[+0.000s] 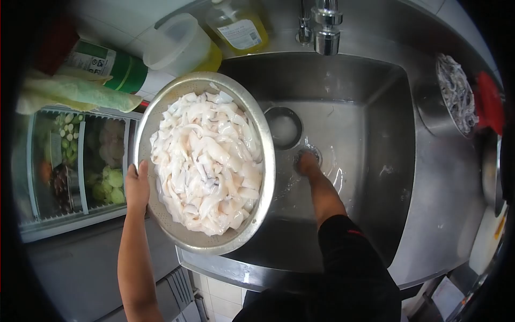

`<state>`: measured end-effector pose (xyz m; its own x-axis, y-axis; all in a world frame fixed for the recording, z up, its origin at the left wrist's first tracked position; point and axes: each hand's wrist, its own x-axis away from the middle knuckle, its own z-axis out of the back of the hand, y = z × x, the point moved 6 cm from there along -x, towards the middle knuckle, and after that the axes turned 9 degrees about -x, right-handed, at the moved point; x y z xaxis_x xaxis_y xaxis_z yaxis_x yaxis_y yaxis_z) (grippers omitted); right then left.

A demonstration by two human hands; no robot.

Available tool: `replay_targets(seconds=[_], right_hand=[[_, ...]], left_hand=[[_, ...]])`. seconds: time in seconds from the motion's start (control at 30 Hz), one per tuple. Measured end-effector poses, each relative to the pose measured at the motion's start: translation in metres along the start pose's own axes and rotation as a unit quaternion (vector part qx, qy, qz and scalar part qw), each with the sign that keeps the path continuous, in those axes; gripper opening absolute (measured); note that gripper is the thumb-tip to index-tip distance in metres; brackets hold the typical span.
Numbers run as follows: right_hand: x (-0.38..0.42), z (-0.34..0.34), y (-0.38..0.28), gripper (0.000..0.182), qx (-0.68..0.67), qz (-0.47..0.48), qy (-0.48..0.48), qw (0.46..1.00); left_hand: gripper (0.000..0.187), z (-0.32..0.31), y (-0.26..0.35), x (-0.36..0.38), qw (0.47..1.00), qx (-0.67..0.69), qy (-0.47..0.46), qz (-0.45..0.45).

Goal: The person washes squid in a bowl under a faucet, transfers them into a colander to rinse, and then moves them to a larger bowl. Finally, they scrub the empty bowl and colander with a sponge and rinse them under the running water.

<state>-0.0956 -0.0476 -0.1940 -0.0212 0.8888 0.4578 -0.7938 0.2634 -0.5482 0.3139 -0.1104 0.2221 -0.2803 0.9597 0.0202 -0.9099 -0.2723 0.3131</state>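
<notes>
Gripping the rim of a metal bowl, the left hand has its thumb on the edge, while its fingers are hidden under the bowl, which is tilted over the left side of the sink. Pale squid pieces fill the bowl, just right of this hand. The right hand reaches down to the sink drain; blurred by water, so I cannot tell if it is spread or closed.
</notes>
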Motion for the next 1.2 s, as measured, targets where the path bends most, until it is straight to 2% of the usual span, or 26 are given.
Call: replay_targets(seconds=[0.1,0.2,0.3,0.4,0.5,0.6,0.7,0.8,0.9,1.0,1.1,1.2], right_hand=[[0.006,-0.009,0.016,0.029,-0.033,-0.028,0.057,0.997],[0.014,0.007,0.008,0.027,-0.051,-0.071,-0.060,0.994],[0.000,-0.015,0.019,0.027,-0.113,-0.161,0.095,0.976],[-0.006,-0.023,0.026,0.028,-0.071,-0.068,0.031,0.995],[-0.010,-0.019,0.033,0.028,-0.035,0.004,0.010,0.999],[-0.015,-0.029,0.034,0.027,-0.020,-0.055,0.028,0.998],[-0.018,-0.032,0.038,0.025,-0.094,-0.118,0.073,0.986],[-0.020,-0.026,0.036,0.027,-0.125,-0.159,0.001,0.979],[-0.011,-0.019,0.034,0.030,-0.130,-0.203,-0.017,0.970],[-0.012,-0.016,0.020,0.031,-0.016,-0.139,-0.099,0.985],[-0.002,-0.004,0.019,0.032,-0.055,-0.145,-0.099,0.983],[-0.065,-0.096,0.077,0.033,-0.138,-0.187,-0.024,0.972]], left_hand=[[0.043,0.001,0.010,0.007,1.000,0.022,-0.002,0.004],[0.043,0.001,0.011,0.006,1.000,0.009,-0.004,-0.024],[0.042,0.000,0.010,0.005,0.999,0.039,0.001,-0.021],[0.042,0.005,0.006,0.003,0.999,-0.047,0.001,0.000],[0.041,0.002,0.013,0.006,1.000,-0.011,-0.004,-0.028],[0.041,0.002,0.013,0.008,0.999,0.030,0.002,-0.010],[0.042,0.002,0.004,0.002,1.000,-0.009,-0.018,-0.005],[0.043,0.002,0.015,0.008,1.000,0.000,-0.009,-0.005],[0.042,0.001,0.018,0.011,1.000,0.010,-0.004,0.001],[0.040,0.000,0.015,0.009,0.999,0.030,-0.015,0.004],[0.039,0.001,0.007,0.004,1.000,0.008,-0.013,-0.019],[0.040,0.002,0.018,0.011,1.000,0.026,-0.008,-0.004]])
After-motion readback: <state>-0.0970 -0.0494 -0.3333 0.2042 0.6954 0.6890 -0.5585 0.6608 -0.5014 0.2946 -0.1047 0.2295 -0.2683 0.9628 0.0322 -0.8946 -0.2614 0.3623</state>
